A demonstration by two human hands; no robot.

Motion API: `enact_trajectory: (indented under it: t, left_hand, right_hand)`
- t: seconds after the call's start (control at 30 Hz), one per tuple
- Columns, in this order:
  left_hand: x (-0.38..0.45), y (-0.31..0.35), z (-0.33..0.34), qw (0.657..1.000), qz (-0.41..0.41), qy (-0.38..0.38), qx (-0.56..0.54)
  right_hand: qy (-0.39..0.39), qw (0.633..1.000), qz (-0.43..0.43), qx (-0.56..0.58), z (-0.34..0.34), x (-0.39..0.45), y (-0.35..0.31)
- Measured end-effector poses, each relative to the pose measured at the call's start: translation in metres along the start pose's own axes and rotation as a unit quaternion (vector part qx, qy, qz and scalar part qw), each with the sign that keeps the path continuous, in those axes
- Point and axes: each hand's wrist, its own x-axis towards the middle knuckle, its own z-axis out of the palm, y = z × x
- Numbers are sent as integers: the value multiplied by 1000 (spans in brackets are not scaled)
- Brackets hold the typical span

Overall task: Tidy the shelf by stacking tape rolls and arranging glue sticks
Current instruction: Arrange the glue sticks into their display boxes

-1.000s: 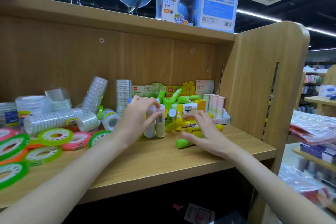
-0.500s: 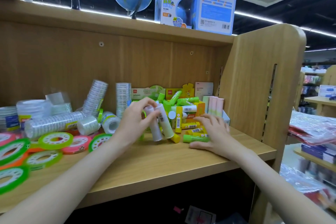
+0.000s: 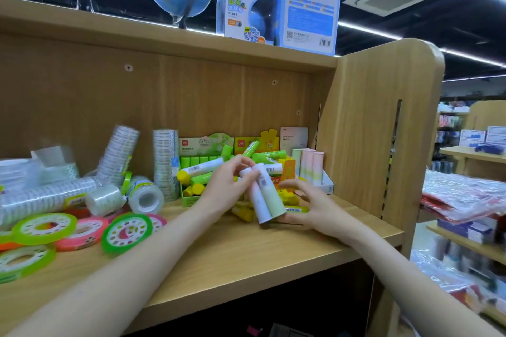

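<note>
Above the wooden shelf (image 3: 246, 243), the left hand (image 3: 227, 186) pinches two pastel glue sticks (image 3: 264, 194), tilted. Beside them the right hand (image 3: 312, 208) rests with fingers loosely spread on a green stick (image 3: 297, 210). Tape rolls (image 3: 126, 230) lie left.

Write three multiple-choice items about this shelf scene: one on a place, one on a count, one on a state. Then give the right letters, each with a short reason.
1. Where do the globe boxes stand?
A. on the top board of the shelf
B. beside the flat tape rolls
C. on the floor

2. How many pastel glue sticks does the left hand hold?
A. none
B. two
C. five

3. How does the right hand lie?
A. in a fist in the air
B. low on the shelf among loose glue sticks
C. round a tape roll

Answers: 1 A, they stand above the compartment; 2 B, a pinkish and a greenish one lie side by side in its fingers; 3 B, it sits by the yellow and green pile.
</note>
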Motion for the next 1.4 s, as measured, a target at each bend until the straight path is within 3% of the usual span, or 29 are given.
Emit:
enact_trajectory:
  t: [0.13,0.3,0.37,0.47,0.53,0.67,0.83,1.0,1.1,1.3,1.4]
  left_hand:
    - [8,-3,8,999,-26,11,-24]
    - [10,-8,25,997,-16,70,35]
    - [8,-14,34,992,33,46,116]
    - [0,-16,43,967,75,-16,245]
    - [-4,-17,45,946,96,-18,308]
    - [-9,-16,43,896,92,-88,425]
    - [-1,-16,41,877,146,-132,438]
    - [2,-20,43,865,138,-176,449]
    - [5,-21,43,868,135,-181,443]
    - [5,-25,42,878,139,-193,416]
    - [6,-26,41,879,140,-197,411]
  right_hand:
    - [0,996,-16,84,2,10,-12]
    - [105,992,-11,66,4,23,-4]
    - [124,990,5,59,5,24,0]
    - [136,990,-21,-38,6,28,3]
    - [132,989,-29,-66,6,30,3]
    - [141,990,-9,-29,2,30,12]
    - [280,957,68,8,-30,33,36]
    - [276,958,53,52,-52,48,52]
    - [279,959,36,-23,-60,63,56]
    - [213,954,-21,-210,-56,72,74]
    - [180,947,-9,-267,-55,67,76]
